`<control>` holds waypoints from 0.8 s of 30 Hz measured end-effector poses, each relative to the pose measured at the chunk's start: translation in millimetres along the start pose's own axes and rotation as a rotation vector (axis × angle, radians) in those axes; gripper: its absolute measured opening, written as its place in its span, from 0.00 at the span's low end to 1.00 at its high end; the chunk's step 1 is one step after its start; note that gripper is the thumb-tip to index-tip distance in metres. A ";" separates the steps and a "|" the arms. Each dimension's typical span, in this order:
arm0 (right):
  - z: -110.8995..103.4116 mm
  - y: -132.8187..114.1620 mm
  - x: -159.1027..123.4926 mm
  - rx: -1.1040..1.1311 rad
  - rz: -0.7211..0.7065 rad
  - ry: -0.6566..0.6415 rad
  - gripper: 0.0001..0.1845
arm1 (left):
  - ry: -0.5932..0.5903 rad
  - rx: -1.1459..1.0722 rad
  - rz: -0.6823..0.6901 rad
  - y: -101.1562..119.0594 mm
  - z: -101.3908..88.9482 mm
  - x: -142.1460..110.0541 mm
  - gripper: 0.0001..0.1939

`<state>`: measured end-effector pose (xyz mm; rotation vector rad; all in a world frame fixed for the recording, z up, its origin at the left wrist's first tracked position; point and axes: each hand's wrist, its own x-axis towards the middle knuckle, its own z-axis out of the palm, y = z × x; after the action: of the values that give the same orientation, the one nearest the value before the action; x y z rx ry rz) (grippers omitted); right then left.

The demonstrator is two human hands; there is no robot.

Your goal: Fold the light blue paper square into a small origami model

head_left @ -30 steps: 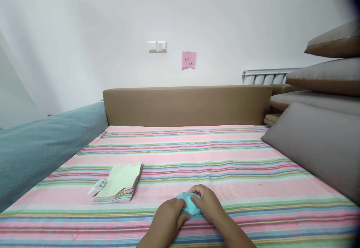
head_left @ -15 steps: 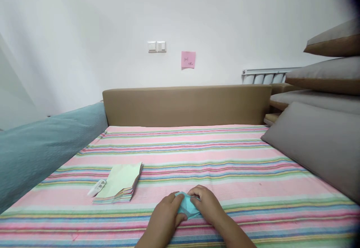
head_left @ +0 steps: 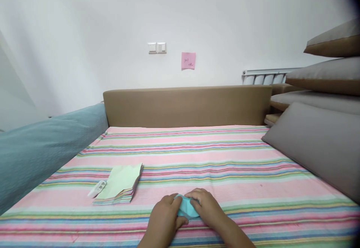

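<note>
A small piece of folded light-blue paper (head_left: 188, 208) rests low over the striped sheet, at the bottom middle of the view. My left hand (head_left: 166, 216) grips its left side, with the thumb along the near edge and the fingers over the top. On the other side, my right hand (head_left: 206, 207) pinches the paper, its thumb pressed on the upper face and its fingers curled at the far edge. Creases run across the blue surface. Both hands hide the paper's outer ends.
A stack of coloured paper (head_left: 120, 182), pale green on top, lies to the left beside a white pen-like tool (head_left: 97, 189). Grey cushions (head_left: 315, 139) are piled at the right. A brown backrest (head_left: 185, 107) borders the striped sheet (head_left: 180, 154); a blue-covered armrest (head_left: 56, 143) stands left.
My right fingers have shifted slightly along the paper's far edge and lie flatter. The blue paper looks flatter between my hands. My left hand has barely moved.
</note>
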<state>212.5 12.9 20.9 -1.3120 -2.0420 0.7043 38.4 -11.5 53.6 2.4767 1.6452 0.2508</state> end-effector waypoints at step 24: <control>-2.8 -1.6 -5.8 0.084 -0.026 -0.020 0.20 | 0.072 -0.011 0.098 -20.7 6.2 0.5 0.07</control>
<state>215.5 7.3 22.8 -1.2335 -2.0190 0.7863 21.4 -3.3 42.9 2.5721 1.5453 0.3642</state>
